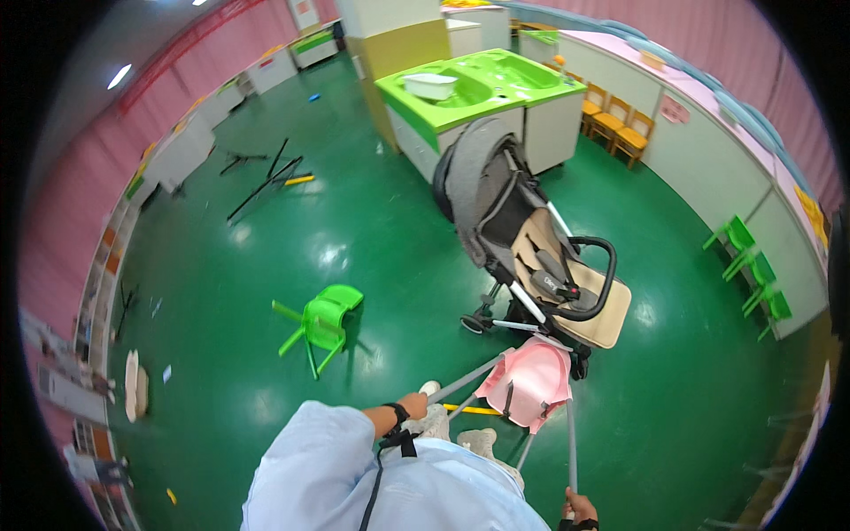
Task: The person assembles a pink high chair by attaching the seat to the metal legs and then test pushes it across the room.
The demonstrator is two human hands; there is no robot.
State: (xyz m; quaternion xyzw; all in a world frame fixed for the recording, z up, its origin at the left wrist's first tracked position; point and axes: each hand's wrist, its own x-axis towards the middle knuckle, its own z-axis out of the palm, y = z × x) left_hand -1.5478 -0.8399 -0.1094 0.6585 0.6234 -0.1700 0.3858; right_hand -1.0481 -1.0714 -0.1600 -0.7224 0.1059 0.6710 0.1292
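Note:
A small pink chair (528,380) with long grey legs is tipped over in front of me, close to my feet. My left hand (413,405) is closed around one of its grey legs. Lower down on the right, my right hand (580,506) grips another leg near its end. Just beyond the pink chair stands a grey and beige stroller (544,257), its front wheels by the chair's far edge. Whether chair and stroller touch, I cannot tell. A yellow strip (472,410) lies on the floor by my shoes.
A green child's chair (325,320) lies toppled at the left. Black stands (270,181) lie farther back. A green-topped sink unit (482,93) stands behind the stroller. Wooden chairs (611,119) and green chairs (748,270) line the right-hand counter (708,159).

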